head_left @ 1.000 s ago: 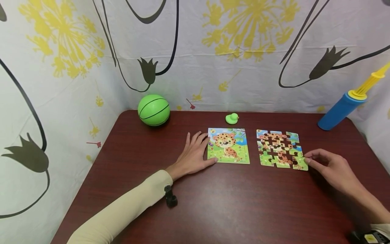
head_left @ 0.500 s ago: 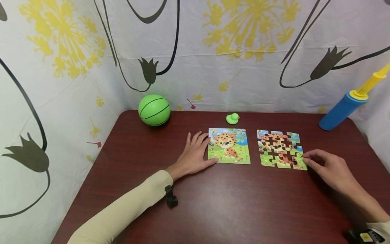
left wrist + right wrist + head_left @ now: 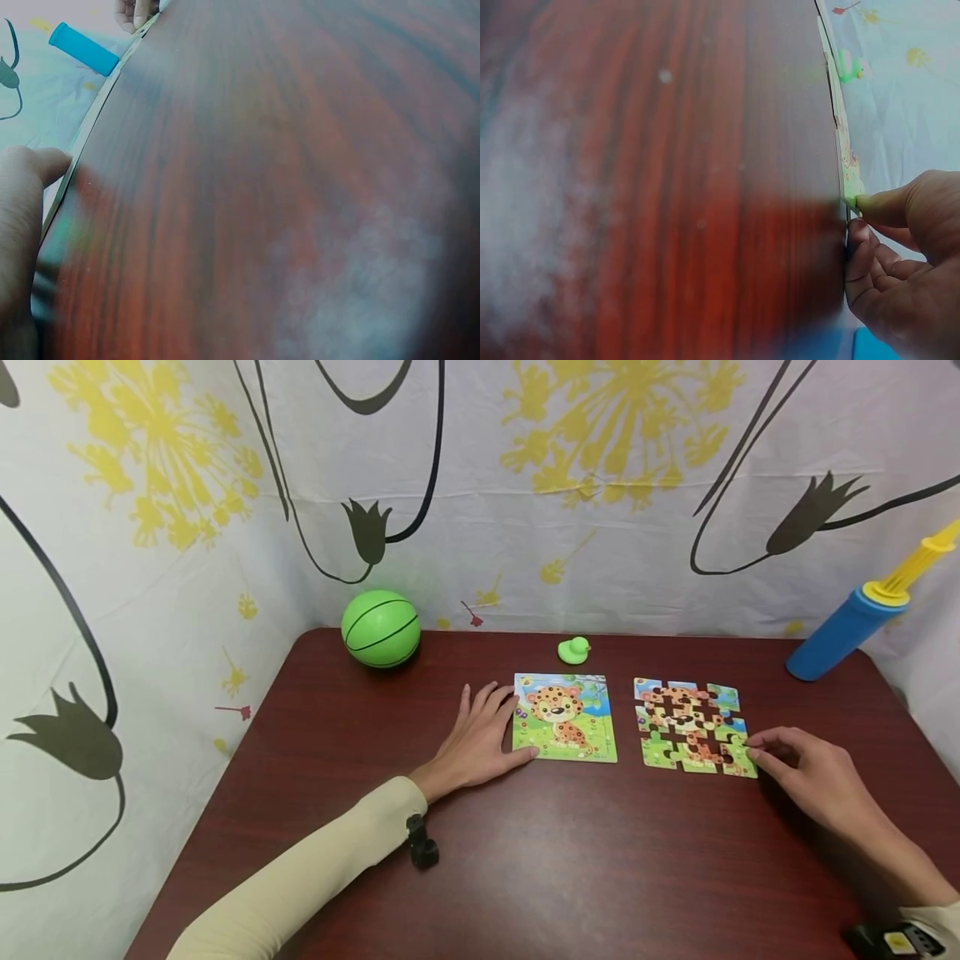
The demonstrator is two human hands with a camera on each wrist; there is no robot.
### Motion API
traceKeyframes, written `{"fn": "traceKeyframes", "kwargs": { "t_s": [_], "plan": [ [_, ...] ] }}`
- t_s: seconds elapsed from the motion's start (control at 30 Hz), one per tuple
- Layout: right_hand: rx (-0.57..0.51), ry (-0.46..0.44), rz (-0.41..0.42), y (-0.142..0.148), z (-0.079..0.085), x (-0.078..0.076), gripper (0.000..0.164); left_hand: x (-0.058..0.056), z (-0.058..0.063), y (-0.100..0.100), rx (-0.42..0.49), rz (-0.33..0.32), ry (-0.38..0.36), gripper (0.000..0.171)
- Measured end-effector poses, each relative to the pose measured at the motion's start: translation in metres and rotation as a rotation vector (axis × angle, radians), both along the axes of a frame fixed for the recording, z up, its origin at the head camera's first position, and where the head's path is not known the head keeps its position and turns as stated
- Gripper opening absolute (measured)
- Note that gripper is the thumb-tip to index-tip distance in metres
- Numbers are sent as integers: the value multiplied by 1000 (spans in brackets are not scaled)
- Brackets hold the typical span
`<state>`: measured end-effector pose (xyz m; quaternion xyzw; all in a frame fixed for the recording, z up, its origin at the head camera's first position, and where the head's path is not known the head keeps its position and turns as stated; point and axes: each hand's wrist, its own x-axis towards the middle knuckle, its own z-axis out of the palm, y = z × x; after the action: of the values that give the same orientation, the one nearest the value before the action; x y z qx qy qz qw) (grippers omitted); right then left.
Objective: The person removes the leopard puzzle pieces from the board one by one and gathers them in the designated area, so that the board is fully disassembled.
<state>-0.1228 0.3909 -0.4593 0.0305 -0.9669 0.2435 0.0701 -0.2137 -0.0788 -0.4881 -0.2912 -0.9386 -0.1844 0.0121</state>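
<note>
A square picture board (image 3: 564, 727) with a spotted cub lies mid-table. My left hand (image 3: 472, 742) rests at its left side with fingers spread, thumb tip on its lower left corner and fingertips along the edge. To the right of it, puzzle pieces (image 3: 684, 717) of the same cub picture lie in a loose grid with gaps showing the dark table. My right hand (image 3: 821, 777) pinches the right edge of the green lower right corner piece (image 3: 738, 763) between thumb and index finger. In the right wrist view, the thumb (image 3: 885, 206) is at that edge, other fingers curled below.
On the dark red-brown table (image 3: 525, 860), a green ball (image 3: 381, 629) stands at the back left and a small green rubber duck (image 3: 574, 651) behind the board. A blue and yellow hand pump (image 3: 847, 635) leans at the back right. Patterned cloth hangs behind.
My right hand has shifted slightly left with the corner piece, which sits a little closer to its neighbours. The left hand and the board stay put.
</note>
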Motion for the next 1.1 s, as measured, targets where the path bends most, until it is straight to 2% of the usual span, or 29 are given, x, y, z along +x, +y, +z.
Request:
{"fn": "traceKeyframes", "kwargs": {
  "t_s": [0.8, 1.1],
  "plan": [
    [-2, 40, 48, -1, -1, 8, 14, 3, 2, 1, -23, -5, -7, 92],
    [7, 37, 43, 1, -2, 8, 15, 0, 0, 5, -20, -12, -7, 92]
  ]
}}
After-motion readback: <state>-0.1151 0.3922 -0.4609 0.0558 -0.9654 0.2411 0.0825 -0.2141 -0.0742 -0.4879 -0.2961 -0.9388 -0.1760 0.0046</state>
